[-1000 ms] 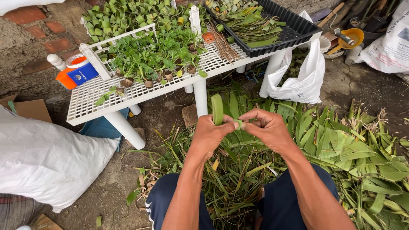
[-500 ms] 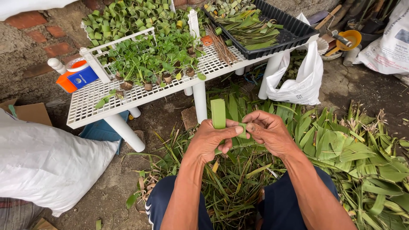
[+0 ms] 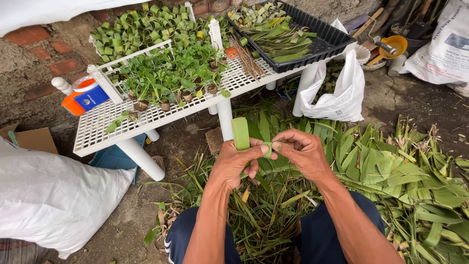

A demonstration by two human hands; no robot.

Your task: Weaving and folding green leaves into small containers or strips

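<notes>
At the centre of the frame our left hand and right hand pinch a green leaf strip; since a second ago we have turned it more upright, the fold tightening, below the white lattice surface

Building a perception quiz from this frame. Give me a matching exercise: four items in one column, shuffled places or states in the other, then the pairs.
Items:
1. green leaf strip
2. black tray
3. white plastic bag
4. orange funnel

Places or states:
A. hanging at the right end of the white lattice table
B. on the ground at the far right, beside a white sack
C. pinched between the left hand and right hand
D. on the table, holding cut leaf pieces

Pairs: 1-C, 2-D, 3-A, 4-B
</notes>
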